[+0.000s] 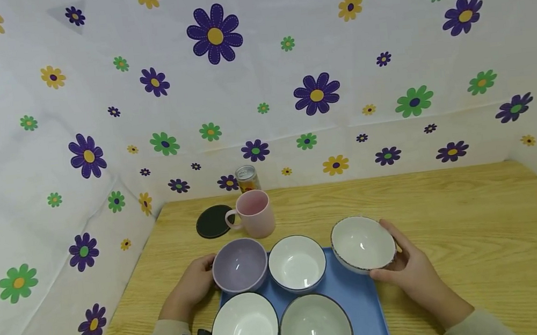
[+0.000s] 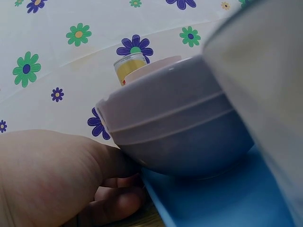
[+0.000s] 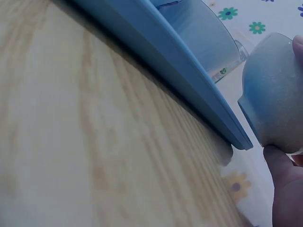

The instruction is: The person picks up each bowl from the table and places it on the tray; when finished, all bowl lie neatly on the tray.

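My right hand (image 1: 412, 275) grips a white bowl with a speckled dark rim (image 1: 360, 244) by its right side, thumb at the near edge. In the right wrist view this bowl (image 3: 277, 94) is raised above the blue tray (image 3: 189, 71) and tilted. At the left, my left hand (image 1: 194, 282) lies against the outer side of a purple bowl (image 1: 240, 265). The left wrist view has the fingers (image 2: 118, 205) bent beside the tray's edge (image 2: 158, 203), under the purple bowl (image 2: 175, 123); their contact is partly hidden.
On the tray stand a white dark-rimmed bowl (image 1: 297, 263), another white bowl (image 1: 245, 329) and a greyish bowl (image 1: 315, 327). Behind it are a pink mug (image 1: 256, 217), a black round coaster (image 1: 213, 222) and a can (image 1: 247, 179). Flowered cloth (image 1: 260, 82) covers the walls around the wooden table (image 1: 472, 212).
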Tool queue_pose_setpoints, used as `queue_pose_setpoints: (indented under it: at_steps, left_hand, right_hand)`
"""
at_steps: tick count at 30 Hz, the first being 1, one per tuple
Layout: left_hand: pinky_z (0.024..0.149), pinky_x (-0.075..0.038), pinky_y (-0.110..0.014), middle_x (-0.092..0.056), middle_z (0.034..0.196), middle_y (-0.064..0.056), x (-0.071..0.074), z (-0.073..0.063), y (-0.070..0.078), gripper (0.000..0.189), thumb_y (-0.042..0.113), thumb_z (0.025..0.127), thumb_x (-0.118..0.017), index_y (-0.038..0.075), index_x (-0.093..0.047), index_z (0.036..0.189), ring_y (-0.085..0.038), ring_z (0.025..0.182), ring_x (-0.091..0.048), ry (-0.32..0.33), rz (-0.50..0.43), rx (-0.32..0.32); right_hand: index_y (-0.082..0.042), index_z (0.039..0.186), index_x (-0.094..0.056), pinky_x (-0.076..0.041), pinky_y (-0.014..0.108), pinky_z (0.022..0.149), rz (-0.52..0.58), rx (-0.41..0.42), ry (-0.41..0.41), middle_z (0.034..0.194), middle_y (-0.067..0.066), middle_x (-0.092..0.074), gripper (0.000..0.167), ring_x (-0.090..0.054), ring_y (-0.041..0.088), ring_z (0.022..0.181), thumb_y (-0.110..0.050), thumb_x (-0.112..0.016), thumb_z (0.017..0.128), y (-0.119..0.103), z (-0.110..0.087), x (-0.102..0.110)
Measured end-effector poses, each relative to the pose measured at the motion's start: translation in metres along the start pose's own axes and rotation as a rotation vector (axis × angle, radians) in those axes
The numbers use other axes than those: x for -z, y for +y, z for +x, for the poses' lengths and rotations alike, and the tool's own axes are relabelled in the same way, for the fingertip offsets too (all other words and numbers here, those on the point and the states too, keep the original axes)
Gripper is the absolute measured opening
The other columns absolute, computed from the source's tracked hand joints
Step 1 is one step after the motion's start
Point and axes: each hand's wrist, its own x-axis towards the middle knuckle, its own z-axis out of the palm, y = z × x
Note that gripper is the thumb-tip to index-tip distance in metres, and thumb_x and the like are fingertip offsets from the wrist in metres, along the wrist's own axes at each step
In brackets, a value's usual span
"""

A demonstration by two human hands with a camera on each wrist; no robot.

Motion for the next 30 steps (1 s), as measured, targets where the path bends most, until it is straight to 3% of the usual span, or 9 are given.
queue_pose_setpoints:
  at_steps: [3,5,14,22,25,30]
  left_hand:
    - [0.063,-0.050,-0.029,-0.061,0.080,-0.006,0.000,-0.001,0.002,0.022,0.004,0.099,-0.052,-0.002,-0.065,0.115,-0.019,0.069,-0.058,0.002,0.004,0.002]
    - [0.063,-0.050,-0.029,-0.061,0.080,-0.006,0.001,-0.002,0.003,0.022,0.005,0.099,-0.053,-0.003,-0.065,0.116,-0.019,0.069,-0.058,0.001,0.008,-0.004]
    - [0.064,-0.051,-0.029,-0.062,0.083,-0.006,-0.001,-0.002,0.003,0.023,0.005,0.099,-0.053,-0.001,-0.066,0.117,-0.019,0.070,-0.059,0.025,0.020,0.028]
    - [0.063,-0.050,-0.029,-0.061,0.081,-0.007,0.000,-0.003,0.004,0.022,0.003,0.099,-0.052,-0.003,-0.065,0.115,-0.019,0.069,-0.058,0.016,0.003,0.008]
    - [0.064,-0.050,-0.029,-0.062,0.082,-0.007,-0.001,-0.003,0.004,0.022,0.004,0.099,-0.053,-0.002,-0.066,0.115,-0.019,0.070,-0.058,0.015,0.007,0.013]
    - [0.067,-0.051,-0.030,-0.064,0.085,-0.008,-0.001,-0.001,0.003,0.024,0.005,0.099,-0.053,-0.001,-0.066,0.118,-0.020,0.073,-0.060,0.023,0.030,0.029]
  right_hand:
    - [-0.006,0.161,-0.016,-0.048,0.014,0.091,0.016,0.030,-0.021,0.163,0.022,-0.009,0.104,-0.052,0.004,0.120,0.003,-0.081,0.080,0.002,-0.003,0.000]
    - [-0.003,0.160,-0.017,-0.049,0.016,0.091,0.043,0.051,-0.040,0.162,0.024,-0.011,0.103,-0.053,-0.003,0.115,0.006,-0.080,0.079,0.004,-0.005,0.000]
    - [0.000,0.158,-0.019,-0.052,0.020,0.089,0.074,0.089,-0.124,0.154,0.032,-0.021,0.104,-0.055,0.000,0.115,0.007,-0.083,0.076,0.004,-0.009,-0.001]
    - [-0.001,0.158,-0.020,-0.056,0.026,0.085,0.101,0.153,-0.186,0.146,0.038,-0.025,0.104,-0.060,0.008,0.112,0.011,-0.081,0.075,0.008,-0.008,0.001]
    - [-0.001,0.158,-0.022,-0.056,0.026,0.085,0.085,0.172,-0.183,0.145,0.032,-0.032,0.105,-0.061,0.009,0.112,0.012,-0.082,0.073,0.008,-0.010,0.001]
    - [0.003,0.157,-0.021,-0.056,0.026,0.086,0.100,0.230,-0.216,0.145,0.002,-0.041,0.105,-0.062,0.011,0.112,0.015,-0.081,0.071,0.011,-0.015,0.003]
